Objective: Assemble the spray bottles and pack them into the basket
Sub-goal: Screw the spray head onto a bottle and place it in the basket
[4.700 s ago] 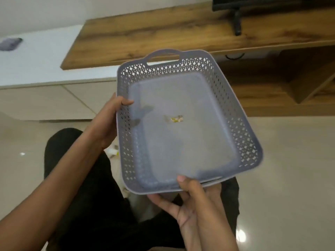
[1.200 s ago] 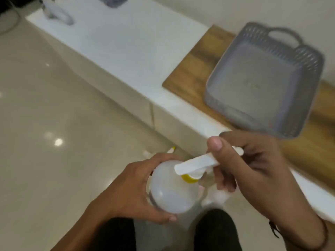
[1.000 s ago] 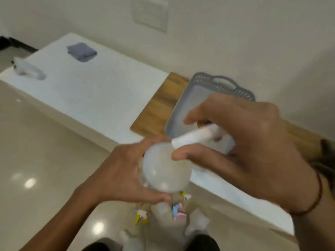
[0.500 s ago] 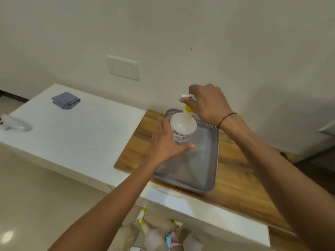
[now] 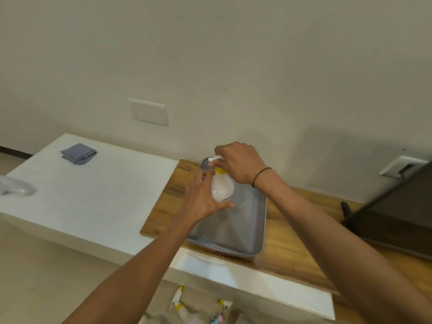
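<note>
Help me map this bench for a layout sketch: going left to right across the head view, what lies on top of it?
White object at the left edge → folded grey cloth → spray bottle held over the grey basket → dark monitor at the right.

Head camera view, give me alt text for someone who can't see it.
Two hands hold an upright spray bottle over a grey basket on a wooden counter: the left hand grips its body, the right hand its trigger head.
</note>
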